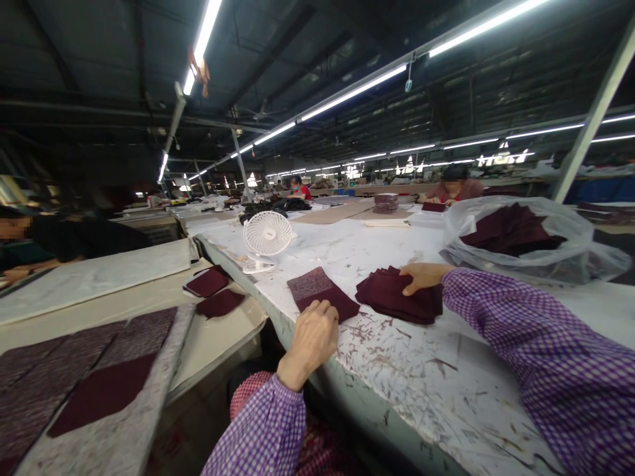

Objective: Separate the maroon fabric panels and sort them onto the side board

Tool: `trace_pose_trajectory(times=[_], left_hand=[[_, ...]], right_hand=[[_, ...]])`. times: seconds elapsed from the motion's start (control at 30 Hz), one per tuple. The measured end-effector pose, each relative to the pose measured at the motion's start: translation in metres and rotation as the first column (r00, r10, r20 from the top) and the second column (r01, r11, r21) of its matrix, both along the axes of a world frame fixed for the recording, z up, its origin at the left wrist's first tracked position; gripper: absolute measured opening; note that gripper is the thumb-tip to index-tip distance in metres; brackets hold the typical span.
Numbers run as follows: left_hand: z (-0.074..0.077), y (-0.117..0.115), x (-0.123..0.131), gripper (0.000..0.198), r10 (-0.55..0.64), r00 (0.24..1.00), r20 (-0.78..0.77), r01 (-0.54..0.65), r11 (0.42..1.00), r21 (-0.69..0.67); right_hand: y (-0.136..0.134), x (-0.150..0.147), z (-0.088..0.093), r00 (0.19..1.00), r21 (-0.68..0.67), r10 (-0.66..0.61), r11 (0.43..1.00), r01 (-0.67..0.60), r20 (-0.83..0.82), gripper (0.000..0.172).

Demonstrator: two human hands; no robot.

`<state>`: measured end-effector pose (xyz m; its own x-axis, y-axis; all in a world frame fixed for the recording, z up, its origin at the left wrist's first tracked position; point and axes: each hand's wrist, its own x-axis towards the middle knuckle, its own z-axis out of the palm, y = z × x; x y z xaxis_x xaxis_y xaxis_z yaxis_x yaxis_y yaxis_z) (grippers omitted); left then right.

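In the head view, a maroon fabric piece (341, 301) with a speckled section (310, 284) at its far left lies near the table's front edge. My left hand (313, 336) is closed at the near edge of this piece, fingers curled together; the fingertips are partly hidden. To its right sits a fanned, uneven stack of maroon fabric pieces (384, 296). Over the stack's right side my right hand (425, 276) reaches, thumb and fingers bent onto the top layers. Whether it grips one piece or several cannot be seen.
A small white fan (268, 235) stands left of the fabric. At the right, a clear plastic bag (570, 258) holds more maroon pieces. Speckled panels (106, 347) lie on the left-hand table. Across the white table (391, 377), scattered with threads, a co-worker (454, 185) handles maroon fabric.
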<state>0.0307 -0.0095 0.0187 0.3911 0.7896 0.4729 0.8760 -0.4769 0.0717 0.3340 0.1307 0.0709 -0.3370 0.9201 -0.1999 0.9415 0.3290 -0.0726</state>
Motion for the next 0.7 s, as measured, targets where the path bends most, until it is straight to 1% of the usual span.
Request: trace_pose_trajectory(times=[0.07, 0.1, 0.2, 0.23, 0.27, 0.3, 0.33, 0.37, 0.4, 0.43, 0.47, 0.5, 0.53, 0.57, 0.63, 0.67, 0.7], left_hand=[[-0.002, 0.005, -0.002, 0.015, 0.060, 0.986, 0.155, -0.053, 0.997, -0.048], [-0.003, 0.008, -0.004, 0.014, 0.100, 0.965, 0.243, -0.079, 0.993, -0.092], [-0.003, 0.018, -0.010, 0.013, 0.211, 0.856, 0.472, -0.108, 0.966, -0.237], [-0.003, 0.022, -0.012, 0.013, 0.227, 0.820, 0.525, -0.097, 0.960, -0.263], [-0.004, 0.024, -0.014, 0.013, 0.231, 0.790, 0.568, -0.082, 0.958, -0.275], [-0.004, 0.027, -0.016, 0.012, 0.229, 0.765, 0.602, -0.067, 0.958, -0.280], [-0.004, 0.029, -0.017, 0.012, 0.226, 0.745, 0.627, -0.055, 0.958, -0.280], [-0.005, 0.030, -0.017, 0.011, 0.221, 0.726, 0.651, -0.044, 0.960, -0.278], [-0.006, 0.032, -0.017, 0.010, 0.216, 0.701, 0.680, -0.030, 0.961, -0.274], [-0.008, 0.033, -0.017, 0.010, 0.209, 0.658, 0.724, -0.007, 0.962, -0.271], [-0.009, 0.035, -0.017, 0.009, 0.205, 0.566, 0.799, 0.034, 0.962, -0.271], [-0.011, 0.036, -0.018, 0.009, 0.207, 0.425, 0.881, 0.085, 0.960, -0.266], [-0.012, 0.038, -0.020, 0.008, 0.215, 0.260, 0.941, 0.136, 0.957, -0.256], [-0.013, 0.040, -0.025, 0.007, 0.227, 0.110, 0.968, 0.174, 0.954, -0.244], [-0.012, 0.044, -0.039, 0.008, 0.259, -0.194, 0.946, 0.221, 0.951, -0.215], [-0.010, 0.045, -0.049, 0.010, 0.265, -0.299, 0.917, 0.225, 0.953, -0.202], [-0.007, 0.045, -0.061, 0.011, 0.267, -0.446, 0.854, 0.232, 0.956, -0.178]], right_hand=[[-0.001, 0.000, 0.001, 0.999, 0.048, -0.013, 0.999, 0.012, 0.029, 0.046], [-0.002, 0.000, 0.002, 0.998, 0.085, -0.036, 0.996, 0.032, 0.044, 0.048], [-0.007, -0.004, 0.004, 0.988, 0.238, -0.118, 0.967, 0.092, 0.096, 0.055], [-0.010, -0.009, 0.005, 0.987, 0.300, -0.120, 0.950, 0.084, 0.106, 0.053], [-0.013, -0.016, 0.007, 0.990, 0.358, -0.093, 0.932, 0.051, 0.102, 0.047], [-0.018, -0.025, 0.009, 0.996, 0.399, -0.025, 0.917, -0.010, 0.082, 0.039], [-0.023, -0.037, 0.010, 0.996, 0.418, 0.081, 0.904, -0.094, 0.049, 0.032], [-0.029, -0.051, 0.011, 0.977, 0.414, 0.211, 0.890, -0.190, -0.005, 0.028], [-0.035, -0.066, 0.011, 0.933, 0.377, 0.354, 0.874, -0.306, -0.063, 0.028], [-0.040, -0.082, 0.009, 0.878, 0.333, 0.465, 0.851, -0.407, -0.115, 0.029], [-0.044, -0.097, 0.006, 0.834, 0.302, 0.533, 0.825, -0.477, -0.139, 0.029], [-0.048, -0.111, 0.002, 0.802, 0.295, 0.581, 0.798, -0.526, -0.142, 0.029], [-0.050, -0.123, -0.004, 0.781, 0.301, 0.611, 0.775, -0.556, -0.129, 0.030], [-0.051, -0.132, -0.010, 0.773, 0.315, 0.626, 0.757, -0.572, -0.101, 0.032], [-0.051, -0.144, -0.023, 0.780, 0.351, 0.625, 0.737, -0.578, -0.027, 0.040], [-0.051, -0.147, -0.027, 0.788, 0.366, 0.615, 0.733, -0.574, 0.005, 0.043], [-0.050, -0.149, -0.031, 0.796, 0.374, 0.604, 0.733, -0.569, 0.027, 0.044]])
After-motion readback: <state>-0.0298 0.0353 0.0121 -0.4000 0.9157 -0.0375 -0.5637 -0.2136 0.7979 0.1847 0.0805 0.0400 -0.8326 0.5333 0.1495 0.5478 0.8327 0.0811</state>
